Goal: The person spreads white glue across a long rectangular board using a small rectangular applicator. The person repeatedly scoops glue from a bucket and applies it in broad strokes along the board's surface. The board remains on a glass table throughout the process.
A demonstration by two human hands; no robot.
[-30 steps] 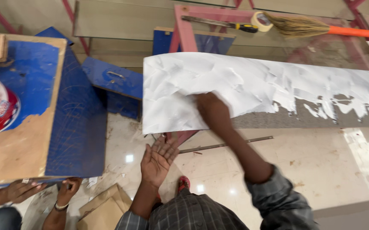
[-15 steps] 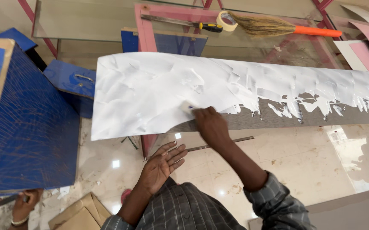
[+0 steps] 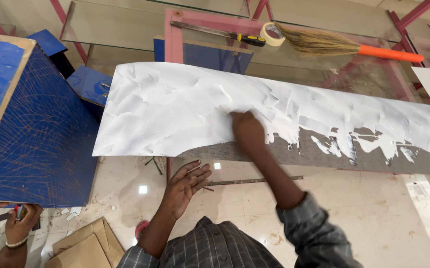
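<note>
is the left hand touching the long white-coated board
No, the left hand hangs open, palm up, below the long white-coated board, clear of its edge.

The board [image 3: 324,149] is grey with white paste [image 3: 175,109] on it. The box [image 3: 36,134] is blue with scratches. The broom [image 3: 344,47] has an orange handle. The sleeve [image 3: 314,238] is grey checked.

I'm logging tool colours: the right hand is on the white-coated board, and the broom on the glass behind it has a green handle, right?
Not quite. In the head view the broom has an orange handle, not green. The right hand is indeed on the white-coated board.
</note>
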